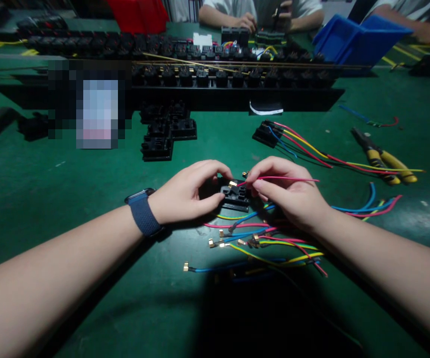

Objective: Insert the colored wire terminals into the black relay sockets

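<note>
Red wire (285, 178) in the right hand (293, 193), pinched narrow between thumb and fingertips; long axis left to right across the view, nearly level, brass terminal (233, 184) pointing left, plain tail pointing right

Terminal lies over the top of a black socket (236, 196); seated or just above, cannot tell

Socket on the bench (69, 189), between both hands; slotted face up, longer side roughly left to right, dipping slightly rightward

Left hand (187, 191) holding the socket's left end, thumb near side, forefinger curled to far side; watch (146, 211) on that wrist

Just nearer: loose wires (245, 225), red, blue, yellow-green, most lying left to right, several with brass ends facing left

Right side: pliers (375, 155) slanting, nose away and left, yellow handles near and right

Beyond the right hand: wired socket (265, 134), leads trailing right

Beyond the left hand: spare sockets (158, 147) clustered, then a long black rack (215, 97) running crosswise

Far side: red bin (140, 15), blue bin (357, 44), a co-worker's hand (247, 22)
</note>
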Demonstrator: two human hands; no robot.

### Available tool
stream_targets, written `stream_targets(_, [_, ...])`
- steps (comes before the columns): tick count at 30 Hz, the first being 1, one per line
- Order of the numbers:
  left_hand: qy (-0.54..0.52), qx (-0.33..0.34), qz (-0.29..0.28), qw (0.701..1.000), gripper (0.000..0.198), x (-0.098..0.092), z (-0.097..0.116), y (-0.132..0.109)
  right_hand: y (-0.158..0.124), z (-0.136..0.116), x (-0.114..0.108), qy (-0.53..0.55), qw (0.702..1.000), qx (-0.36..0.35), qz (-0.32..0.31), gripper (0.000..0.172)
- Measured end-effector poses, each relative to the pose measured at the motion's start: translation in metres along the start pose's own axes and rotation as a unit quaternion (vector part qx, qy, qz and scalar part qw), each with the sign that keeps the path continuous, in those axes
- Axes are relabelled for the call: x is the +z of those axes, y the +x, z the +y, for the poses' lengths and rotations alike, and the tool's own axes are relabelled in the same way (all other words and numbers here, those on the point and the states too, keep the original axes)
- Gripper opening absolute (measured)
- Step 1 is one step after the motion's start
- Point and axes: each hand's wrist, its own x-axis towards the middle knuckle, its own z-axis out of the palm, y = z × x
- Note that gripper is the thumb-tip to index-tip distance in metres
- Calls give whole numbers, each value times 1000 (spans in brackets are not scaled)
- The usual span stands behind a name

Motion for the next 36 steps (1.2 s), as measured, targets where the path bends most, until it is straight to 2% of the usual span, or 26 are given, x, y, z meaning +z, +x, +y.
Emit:
stream_targets(8, [-13, 9, -7, 1000, 27, 1, 0, 0, 0, 0, -2, -20, 1000, -20, -14, 9])
stream_targets(17, [-1, 26, -6, 1000, 17, 2, -3, 1, 2, -6, -1, -91, 995, -36, -33, 9])
stream_targets(27, [7, 54, 22, 998, 10, 2, -2, 1, 1, -4, -3, -106, 992, -45, -43, 7])
stream_targets(36, [11, 64, 25, 998, 9, 1, -1, 0, 1, -5, 0, -94, 995, -32, -27, 4])
